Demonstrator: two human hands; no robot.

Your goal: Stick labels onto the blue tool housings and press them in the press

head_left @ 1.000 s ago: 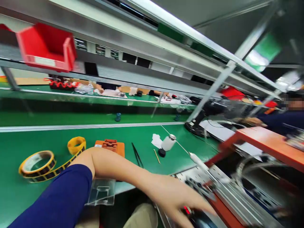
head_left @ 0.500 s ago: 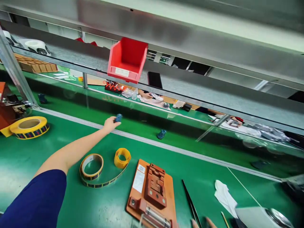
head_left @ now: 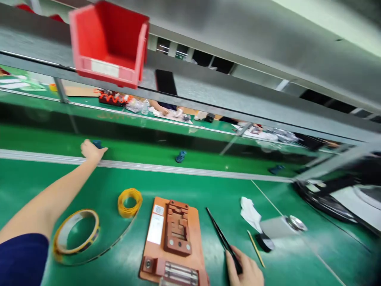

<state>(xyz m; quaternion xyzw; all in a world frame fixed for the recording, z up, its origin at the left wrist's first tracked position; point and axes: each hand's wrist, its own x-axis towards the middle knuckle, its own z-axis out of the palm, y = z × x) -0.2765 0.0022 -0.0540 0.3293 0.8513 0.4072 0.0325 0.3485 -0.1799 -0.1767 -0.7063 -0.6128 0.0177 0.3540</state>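
Left hand point(head_left: 91, 151) closed on a small blue part point(head_left: 97, 143) just past the table's point(head_left: 178, 184) far edge, right hand point(head_left: 245, 269) clasping black tweezers point(head_left: 218, 229), orange fixture point(head_left: 195, 230) lying beside them on the table.

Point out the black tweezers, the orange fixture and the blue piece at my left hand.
Black tweezers point(head_left: 224, 240): head view, middle of the arms.
Orange fixture point(head_left: 176, 232): head view, its brown block.
Blue piece point(head_left: 97, 143): head view, its exposed top.

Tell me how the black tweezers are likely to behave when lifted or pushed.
The black tweezers look slim, so probably light. Their long, narrow arms would likely flex if the right hand squeezes. The fine tip might bend if pushed hard.
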